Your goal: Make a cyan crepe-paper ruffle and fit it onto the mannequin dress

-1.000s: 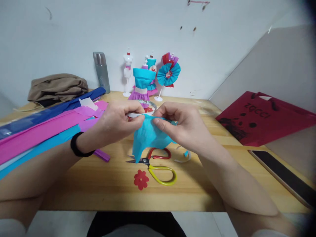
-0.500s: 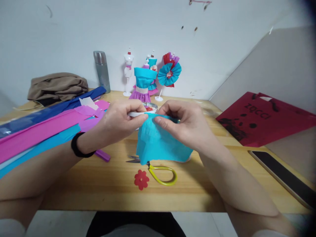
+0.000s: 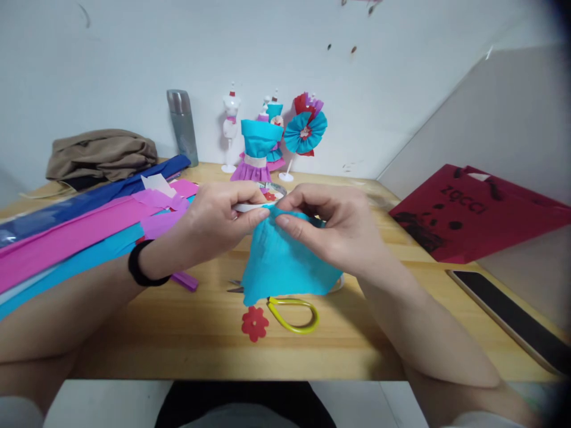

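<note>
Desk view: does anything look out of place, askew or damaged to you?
The scissors lie blades apart, partly hidden by the blue sheet, which seems odd for a sharp tool. The bag, at right, sits askew.

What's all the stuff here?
Thin paper: one, turquoise, centre.
Narrow strip: one, white, centre.
Metal scissors: one, yellow handle, front.
Flower cutout: one, red, front.
Paper pieces: several, multicoloured, left.
Cloth bundle: one, brown, left.
Metal flask: one, grey, back.
Little dress forms: four, white, back.
Round dish: one, grey, centre.
Flat bag: one, red, right.
Rectangular phone: one, black, right.
Wooden table: one, tan, beneath.
Left hand: one, black wristband, centre.
Right hand: one, bare, centre.
</note>
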